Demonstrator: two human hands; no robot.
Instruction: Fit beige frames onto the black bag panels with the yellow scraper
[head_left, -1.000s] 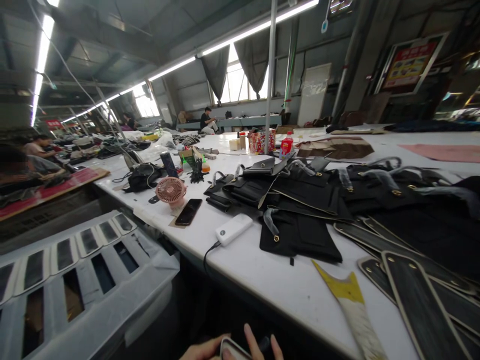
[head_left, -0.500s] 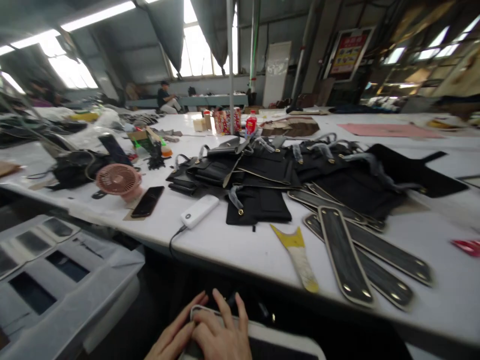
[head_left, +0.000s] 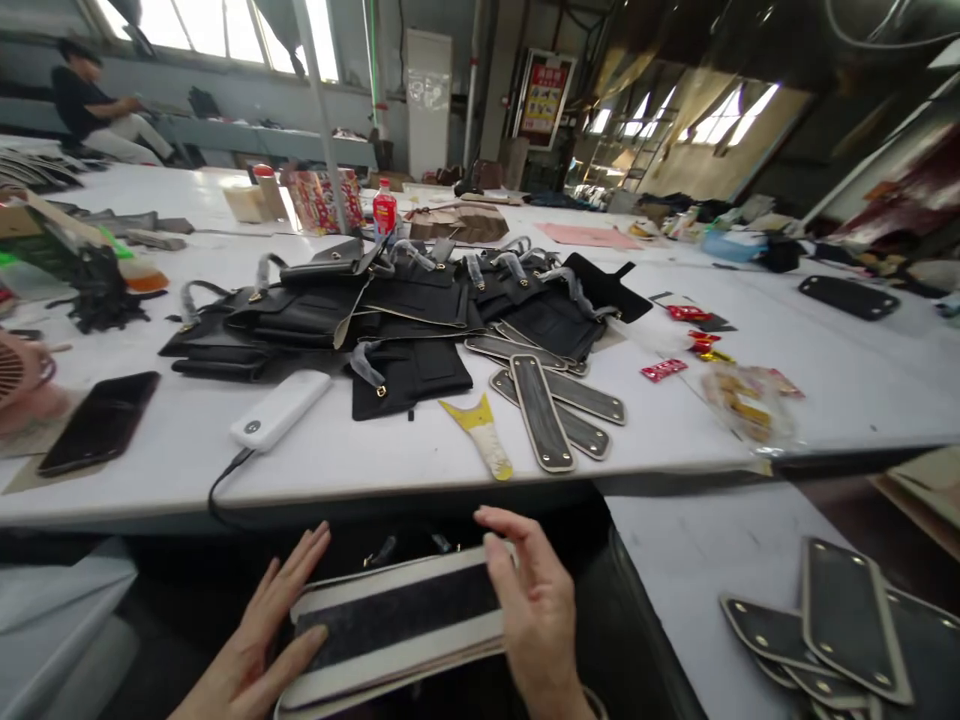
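In front of me, below the table edge, lies a long rectangular panel (head_left: pixel 405 610), dark along its middle with pale strips down both long sides. It sits over black material with small metal fittings; whether they are joined I cannot tell. My left hand (head_left: pixel 274 630) is open at the panel's left end, its fingers stretched out and its thumb resting on the surface. At the right end, my right hand (head_left: pixel 534 610) is closed around the panel's edge, thumb on top and fingers curled.
Black bags (head_left: pixel 300 320) with wrapped handles lie piled on the white table, beside dark riveted strips (head_left: pixel 541 412) and a yellow-ended tool (head_left: pixel 480 430). A white power bank (head_left: pixel 281 410) and a phone (head_left: pixel 101 420) lie left. More riveted pieces (head_left: pixel 851 610) sit lower right. A person (head_left: pixel 97 100) sits far back.
My view has turned right. My hands, close together at the panel's left end before, are now apart, with my right hand at its right end. More of the panel shows.
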